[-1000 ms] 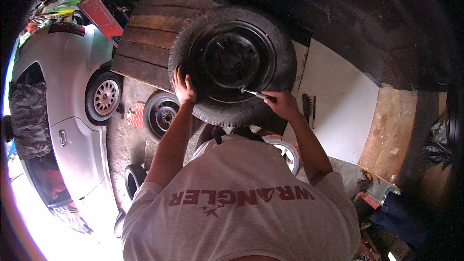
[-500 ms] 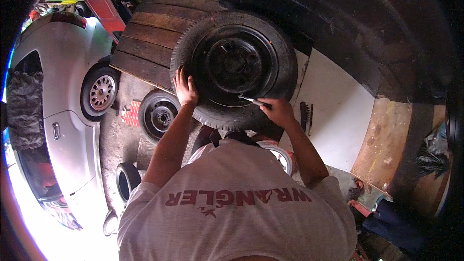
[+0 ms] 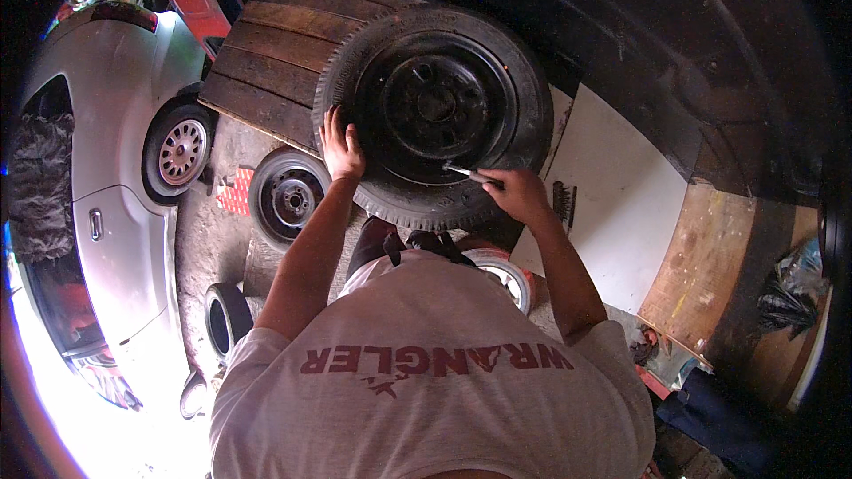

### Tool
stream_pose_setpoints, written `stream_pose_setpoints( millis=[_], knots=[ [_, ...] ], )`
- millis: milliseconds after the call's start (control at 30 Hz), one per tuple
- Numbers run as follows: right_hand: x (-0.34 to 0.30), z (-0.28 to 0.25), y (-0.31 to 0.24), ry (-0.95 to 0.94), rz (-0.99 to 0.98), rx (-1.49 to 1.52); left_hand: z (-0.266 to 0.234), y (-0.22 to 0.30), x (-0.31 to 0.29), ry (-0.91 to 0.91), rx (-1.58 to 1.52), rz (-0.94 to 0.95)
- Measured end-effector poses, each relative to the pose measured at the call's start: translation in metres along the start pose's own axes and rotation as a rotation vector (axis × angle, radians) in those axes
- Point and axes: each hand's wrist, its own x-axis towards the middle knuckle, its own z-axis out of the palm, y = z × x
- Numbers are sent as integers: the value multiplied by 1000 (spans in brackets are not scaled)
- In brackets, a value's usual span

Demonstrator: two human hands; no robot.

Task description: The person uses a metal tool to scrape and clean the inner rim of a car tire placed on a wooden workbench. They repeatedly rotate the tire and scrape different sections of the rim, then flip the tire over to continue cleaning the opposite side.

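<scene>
Leaning closer since a second ago, the tyre (image 3: 435,115) now looms larger, propped against the planks. Left hand (image 3: 342,149) lies flat, fingers apart, on its left sidewall; right hand (image 3: 516,193) is clamped on a thin metal tool (image 3: 469,174) at the rim's lower right. If that tip skids off, I judge it could jab my fingers or gouge the rubber.

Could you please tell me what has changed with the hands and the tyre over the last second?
Very little. The left hand stays pressed flat on the tyre sidewall, and the right hand still holds the thin metal tool with its tip at the edge of the black rim. Nothing was taken up or let go; only the camera view shifted slightly. The tyre remains upright.
</scene>
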Motion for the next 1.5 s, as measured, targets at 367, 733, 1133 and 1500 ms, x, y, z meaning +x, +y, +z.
stream_pose_setpoints(
  millis=[367, 733, 1133, 1500],
  knots=[
    [5, 16, -12, 56, -120, 55, -4, 4, 0, -21, -35, -25],
    [12, 36, -26, 35, -148, 69, -1, 2, 1, -6, 3, -3],
    [26, 30, -61, 63, -146, 84, -2, 1, 0, -1, -63, 1],
    [24, 60, -58, 71, -197, 130, -4, 1, 0, 2, -67, -6]
  ],
)
